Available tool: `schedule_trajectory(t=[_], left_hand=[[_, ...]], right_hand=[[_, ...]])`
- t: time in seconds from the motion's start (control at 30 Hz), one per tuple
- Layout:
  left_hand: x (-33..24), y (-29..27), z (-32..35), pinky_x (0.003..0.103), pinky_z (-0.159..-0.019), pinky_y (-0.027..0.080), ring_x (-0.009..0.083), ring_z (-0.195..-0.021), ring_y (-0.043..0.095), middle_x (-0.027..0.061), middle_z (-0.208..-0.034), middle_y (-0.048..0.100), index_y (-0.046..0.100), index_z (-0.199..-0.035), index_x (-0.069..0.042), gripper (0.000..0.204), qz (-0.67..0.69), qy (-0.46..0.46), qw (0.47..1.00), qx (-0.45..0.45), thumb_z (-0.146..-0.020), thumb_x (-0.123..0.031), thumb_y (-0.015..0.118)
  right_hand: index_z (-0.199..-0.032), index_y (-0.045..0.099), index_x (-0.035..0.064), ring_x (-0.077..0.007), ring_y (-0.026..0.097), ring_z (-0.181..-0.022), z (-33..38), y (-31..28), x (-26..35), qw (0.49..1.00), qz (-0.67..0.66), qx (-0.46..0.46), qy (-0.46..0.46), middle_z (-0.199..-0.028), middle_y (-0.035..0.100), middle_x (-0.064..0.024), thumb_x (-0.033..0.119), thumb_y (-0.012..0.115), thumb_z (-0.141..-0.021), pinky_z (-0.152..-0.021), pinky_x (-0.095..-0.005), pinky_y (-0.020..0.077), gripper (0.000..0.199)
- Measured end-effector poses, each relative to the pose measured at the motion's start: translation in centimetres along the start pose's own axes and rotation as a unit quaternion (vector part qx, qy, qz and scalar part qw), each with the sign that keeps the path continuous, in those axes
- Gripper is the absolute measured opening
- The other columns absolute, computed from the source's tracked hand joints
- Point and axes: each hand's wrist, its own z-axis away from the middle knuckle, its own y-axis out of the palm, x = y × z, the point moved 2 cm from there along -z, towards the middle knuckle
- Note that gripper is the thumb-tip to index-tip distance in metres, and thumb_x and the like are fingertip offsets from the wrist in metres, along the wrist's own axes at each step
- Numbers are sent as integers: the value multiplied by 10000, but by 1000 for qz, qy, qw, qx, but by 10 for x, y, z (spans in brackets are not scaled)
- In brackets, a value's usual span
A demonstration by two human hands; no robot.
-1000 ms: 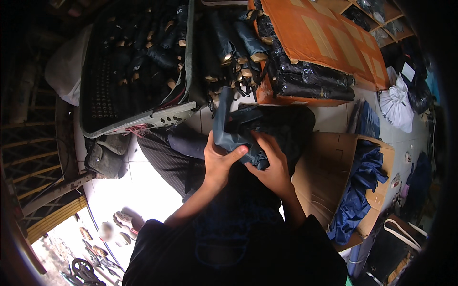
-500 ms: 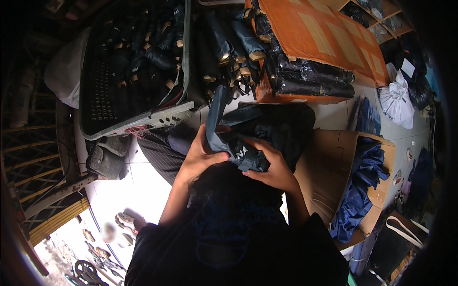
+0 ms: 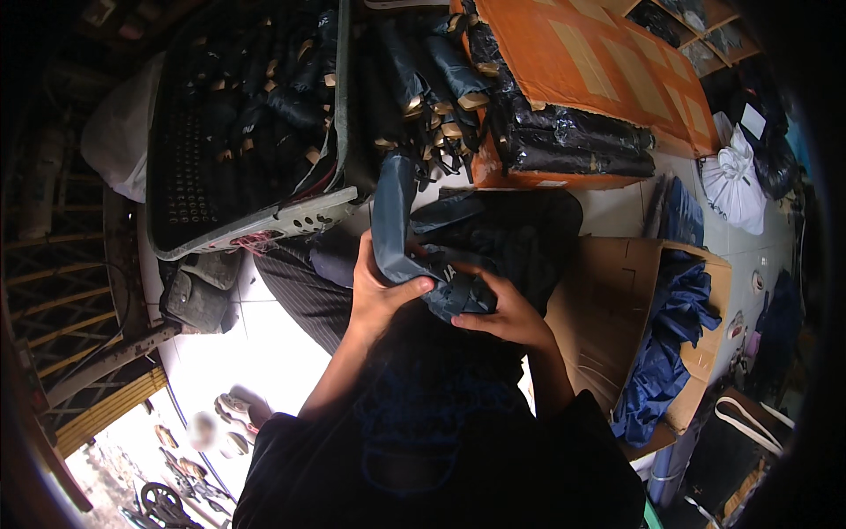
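Observation:
Both my hands grip a dark blue-grey folding umbrella [image 3: 395, 216] in front of my body. A long flat strip of its cloth stands up past my left hand [image 3: 379, 286], whose thumb presses on the lower fold. My right hand [image 3: 511, 309] is wrapped round the bunched lower end, beside a patch of white lettering; its handle and frame are hidden. More dark cloth [image 3: 520, 234] lies across my lap just beyond my hands, including a flat blue-grey piece [image 3: 448, 213].
Rolled umbrellas with pale wooden ends [image 3: 410, 79] lie beyond my lap. A large dark crate [image 3: 291, 212] full of them stands left. An orange carton [image 3: 608, 62] with plastic-wrapped packs is far right. The cardboard box [image 3: 599, 309] on the right holds blue cloth [image 3: 661, 361].
The upright cloth strip has turned broad side on and shifted slightly left. Less of the white lettering shows, and the bunched end has turned within my hands.

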Motion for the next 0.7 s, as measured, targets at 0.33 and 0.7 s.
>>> schedule_trajectory(t=[0.33,0.7], left_hand=[[17,-3,2,271,-826,477,119,-893,614,51,-970,660,608,-1027,-2,332,60,-72,994,-56,-761,-92,786],[9,-18,-4,320,-923,443,178,-985,610,70,-1036,657,575,-1143,-2,414,114,-192,975,-9,-818,-190,751]], right_hand=[[-1306,466,2,-197,555,-1091,-2,5,-4,995,-77,12,70,-1172,581,-123,248,781,-767,-960,-321,419,671],[-1318,455,-17,-188,524,-1141,-4,3,-8,995,-62,33,77,-1189,581,-116,235,779,-767,-983,-321,393,687]])
